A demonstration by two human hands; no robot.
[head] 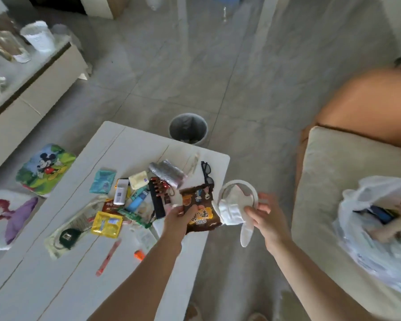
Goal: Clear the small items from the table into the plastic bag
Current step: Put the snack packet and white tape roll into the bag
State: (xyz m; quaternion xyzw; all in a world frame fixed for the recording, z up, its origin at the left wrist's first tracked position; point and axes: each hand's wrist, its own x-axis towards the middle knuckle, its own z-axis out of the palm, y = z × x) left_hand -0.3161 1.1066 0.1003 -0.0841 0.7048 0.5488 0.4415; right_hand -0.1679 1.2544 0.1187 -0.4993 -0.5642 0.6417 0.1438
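The left hand [181, 215] grips a brown snack packet [200, 210] printed with cartoon figures and unreadable characters, at the table's [56, 262] three o'clock edge. The right hand [263, 216] pinches white fabric [233, 210] looped with a white ring [239, 184]. The translucent plastic bag [375, 218] sits at three o'clock on the cushion [329, 181], contents blurred.

A white table [67, 262] carries a heap: teal packet [102, 181], yellow sachet [107, 224], silver roll [168, 173], glasses [206, 174], orange pen [108, 258] and cloth pouch [79, 224].
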